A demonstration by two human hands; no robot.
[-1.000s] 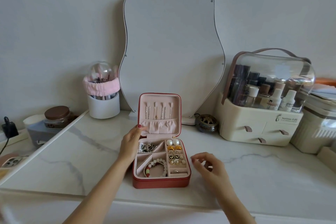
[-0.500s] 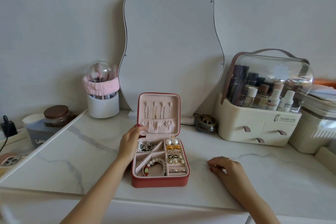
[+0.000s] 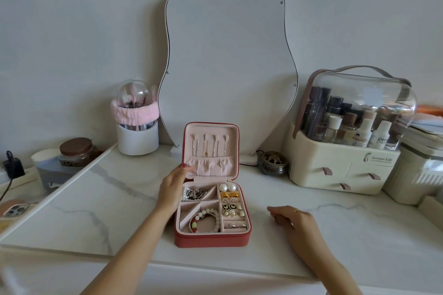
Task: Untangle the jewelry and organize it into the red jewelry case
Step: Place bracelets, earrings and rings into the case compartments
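red square case open | L hand on lid | beaded bracelet inside

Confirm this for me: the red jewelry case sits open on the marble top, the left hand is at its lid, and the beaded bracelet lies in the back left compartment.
One detail is off. In the head view the beaded bracelet lies in the front compartment, near the person; the back left one holds a tangle of chains. The red jewelry case is open on the marble top, and the left hand is at its lid.
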